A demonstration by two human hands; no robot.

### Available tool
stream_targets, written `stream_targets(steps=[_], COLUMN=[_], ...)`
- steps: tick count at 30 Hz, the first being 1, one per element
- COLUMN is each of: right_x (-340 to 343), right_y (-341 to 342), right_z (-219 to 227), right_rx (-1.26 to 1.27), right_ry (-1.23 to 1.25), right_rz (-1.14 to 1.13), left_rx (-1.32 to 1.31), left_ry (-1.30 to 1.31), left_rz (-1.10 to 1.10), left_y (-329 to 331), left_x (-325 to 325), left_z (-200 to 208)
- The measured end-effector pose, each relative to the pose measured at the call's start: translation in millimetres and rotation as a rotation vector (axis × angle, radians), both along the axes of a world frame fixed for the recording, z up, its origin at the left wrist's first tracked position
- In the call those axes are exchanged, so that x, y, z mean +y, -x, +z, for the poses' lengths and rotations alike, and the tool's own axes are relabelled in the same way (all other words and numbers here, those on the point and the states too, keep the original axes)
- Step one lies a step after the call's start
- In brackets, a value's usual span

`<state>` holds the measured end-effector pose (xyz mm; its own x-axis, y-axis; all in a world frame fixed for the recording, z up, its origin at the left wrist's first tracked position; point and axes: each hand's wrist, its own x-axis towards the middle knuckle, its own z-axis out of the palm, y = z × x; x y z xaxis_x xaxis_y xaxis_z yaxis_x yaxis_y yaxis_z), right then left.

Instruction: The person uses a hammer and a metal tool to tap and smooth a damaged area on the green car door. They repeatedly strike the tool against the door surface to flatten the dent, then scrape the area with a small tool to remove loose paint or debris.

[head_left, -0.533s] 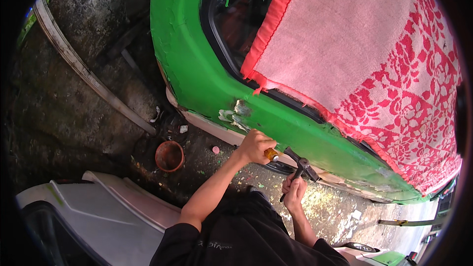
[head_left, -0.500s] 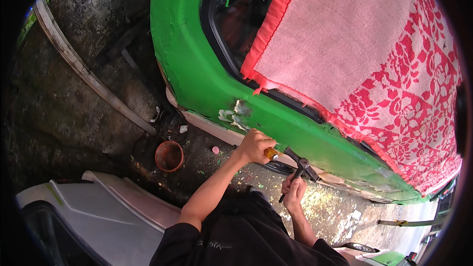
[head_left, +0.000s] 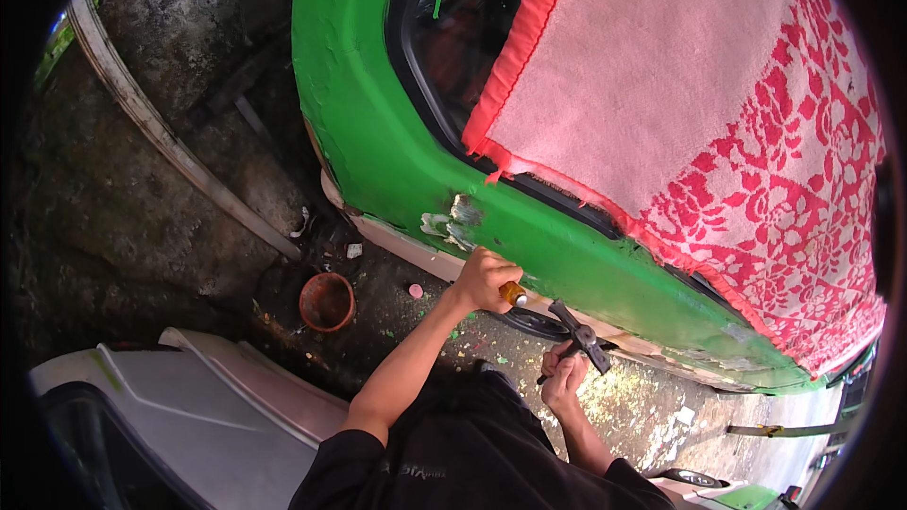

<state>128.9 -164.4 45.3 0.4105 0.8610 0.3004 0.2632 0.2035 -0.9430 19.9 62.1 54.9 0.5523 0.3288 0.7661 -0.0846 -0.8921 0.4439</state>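
Note:
My left hand (head_left: 480, 280) is closed round an amber handle (head_left: 513, 294) with a shiny metal end cap, beside the lower side of a green car (head_left: 378, 132). The tool's other end is hidden by the hand, so its exact kind does not show. My right hand (head_left: 563, 381) grips the short dark shaft of a hammer (head_left: 586, 336). The hammer's head is to the right of the amber handle and apart from it. Just beyond my left hand, a chipped patch (head_left: 461, 210) of bare, whitish and dark material breaks the green paint.
A pink and red patterned towel (head_left: 661, 66) drapes over the car's window and roof. On the dirty, chip-strewn ground stands a reddish-brown pot (head_left: 327, 302), near a small pink round piece (head_left: 416, 291). A silver-grey car (head_left: 208, 406) is close behind on the left. A long pale bar (head_left: 170, 137) curves at far left.
The hammer has dropped slightly toward me, away from the amber handle, and its head has tilted. My left hand and the tool in it have shifted slightly left.

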Motion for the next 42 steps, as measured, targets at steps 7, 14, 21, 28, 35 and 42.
stream_targets(steps=[7,14,21,28,35,42], right_x=[2,0,0,1,-1,1], right_y=[-3,2,4,6,8,10], right_z=[-12,1,2,10,5,5], right_rx=[-0.035,0.101,0.122,-0.074,0.077,0.034], right_ry=[0.049,-0.029,-0.047,0.081,-0.071,-0.086], right_rz=[-0.025,-0.001,0.028,0.042,0.059,0.077], left_rx=[-0.016,-0.010,0.013,0.019,-0.041,-0.025], left_ry=[0.019,-0.018,-0.015,-0.010,0.031,0.100], left_rz=[0.003,-0.001,-0.015,-0.015,-0.010,0.024], left_y=[-1,0,5,6,7,19], left_x=[-1,-5,3,1,4,10], left_z=[-2,3,6,5,6,-14])
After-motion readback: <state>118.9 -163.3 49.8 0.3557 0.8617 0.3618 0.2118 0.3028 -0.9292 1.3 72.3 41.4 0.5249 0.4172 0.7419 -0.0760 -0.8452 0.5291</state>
